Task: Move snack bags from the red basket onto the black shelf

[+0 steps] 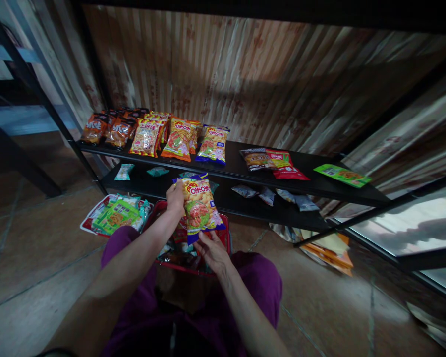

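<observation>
Snack bag (200,208) held two-handed above red basket (229,240)

Bag is tilted, printed front facing the camera, yellow-orange with purple-blue edges. Left hand (176,200) clamped on its upper left edge, thumb near the top corner. Right hand (213,252) pinching the bottom edge, thumb on the front; fingers behind the bag not visible. Basket sits on the floor (319,317) between the knees in purple trousers (260,277); contents dark, partly hidden by bag and hands.

Just left of it, white-rimmed basket (93,210) with green packet (119,215) on top of teal ones.

Upper shelf (305,177), black, left to right: brown-orange bags (121,133), yellow-red bags (146,138), orange bags (178,139), purple-edged bags (212,145) with print like the held one, then after a gap a dark brown bag (257,158) touching a red bag (292,172), and a flat green pack (342,175) near the right end.

Lower shelf (234,210): small teal packets (124,172) at left, blue-grey packets (244,191) toward the right. Orange item (330,253) on the floor by the shelf's right end, too unclear to identify. Patterned curtain (193,69) behind.
</observation>
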{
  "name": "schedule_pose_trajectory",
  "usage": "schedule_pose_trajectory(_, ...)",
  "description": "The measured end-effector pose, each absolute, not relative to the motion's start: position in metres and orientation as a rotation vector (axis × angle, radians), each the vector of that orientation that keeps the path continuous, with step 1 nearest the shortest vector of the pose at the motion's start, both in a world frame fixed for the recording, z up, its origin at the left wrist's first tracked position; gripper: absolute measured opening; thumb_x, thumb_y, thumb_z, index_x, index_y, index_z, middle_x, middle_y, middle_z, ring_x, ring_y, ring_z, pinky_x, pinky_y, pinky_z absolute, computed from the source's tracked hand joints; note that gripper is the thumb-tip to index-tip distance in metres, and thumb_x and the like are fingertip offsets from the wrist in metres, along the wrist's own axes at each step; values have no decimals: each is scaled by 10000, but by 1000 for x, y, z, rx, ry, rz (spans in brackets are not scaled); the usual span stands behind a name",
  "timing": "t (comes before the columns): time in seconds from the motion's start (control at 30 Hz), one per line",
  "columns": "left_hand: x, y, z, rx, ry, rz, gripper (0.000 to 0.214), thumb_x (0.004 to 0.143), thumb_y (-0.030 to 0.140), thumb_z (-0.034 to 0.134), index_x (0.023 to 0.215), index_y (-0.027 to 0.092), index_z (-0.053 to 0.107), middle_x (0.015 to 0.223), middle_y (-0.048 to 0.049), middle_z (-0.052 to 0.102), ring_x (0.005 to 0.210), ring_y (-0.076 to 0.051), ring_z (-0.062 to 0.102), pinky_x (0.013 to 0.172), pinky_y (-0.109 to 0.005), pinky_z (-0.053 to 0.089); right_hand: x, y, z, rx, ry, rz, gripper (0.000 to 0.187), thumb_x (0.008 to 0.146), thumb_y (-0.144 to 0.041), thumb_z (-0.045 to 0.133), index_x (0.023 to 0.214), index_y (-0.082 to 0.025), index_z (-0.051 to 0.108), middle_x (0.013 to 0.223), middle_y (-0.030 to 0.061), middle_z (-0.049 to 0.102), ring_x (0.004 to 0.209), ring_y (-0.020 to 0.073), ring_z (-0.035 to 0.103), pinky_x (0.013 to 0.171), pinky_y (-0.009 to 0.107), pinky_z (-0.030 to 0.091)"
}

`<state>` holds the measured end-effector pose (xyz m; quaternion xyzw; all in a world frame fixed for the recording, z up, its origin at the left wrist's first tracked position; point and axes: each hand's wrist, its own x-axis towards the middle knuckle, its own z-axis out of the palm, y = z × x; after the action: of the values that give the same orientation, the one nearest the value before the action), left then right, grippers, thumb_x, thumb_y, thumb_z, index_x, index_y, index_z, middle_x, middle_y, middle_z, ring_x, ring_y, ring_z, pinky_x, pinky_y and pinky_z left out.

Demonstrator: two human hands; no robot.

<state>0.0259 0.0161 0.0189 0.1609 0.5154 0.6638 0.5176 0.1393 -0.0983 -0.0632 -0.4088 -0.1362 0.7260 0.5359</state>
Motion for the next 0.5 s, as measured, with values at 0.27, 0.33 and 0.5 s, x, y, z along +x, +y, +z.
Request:
schedule_pose_trajectory(0.27,18,25,19,338,1299,1589,221,790,309,583,626,173,525,548,50,560,506,-99,550,591,-250,471,138,-100,-56,-826,-332,1695,505,585,-158,820,1022,-265,591,860,-33,712,809,121,675,784,274,557)
schedule_pose_trajectory(0.33,16,27,18,313,1320,1568,242,775,340,611,622,174,524,546,49,561,516,-105,557,591,-250,474,137,-101,-54,-819,-338,1680,494,593,-155,813,1019,-271,592,866,-35,710,820,125,674,804,284,555)
schedule_pose_trajectory(0.5,10,31,13,299,1301,1504,261,722,415,679,693,172,587,591,16,609,561,-137,603,592,-263,485,134,-103,-51,-810,-326,1656,446,609,-171,802,990,-273,593,789,-50,688,798,130,666,812,299,554)
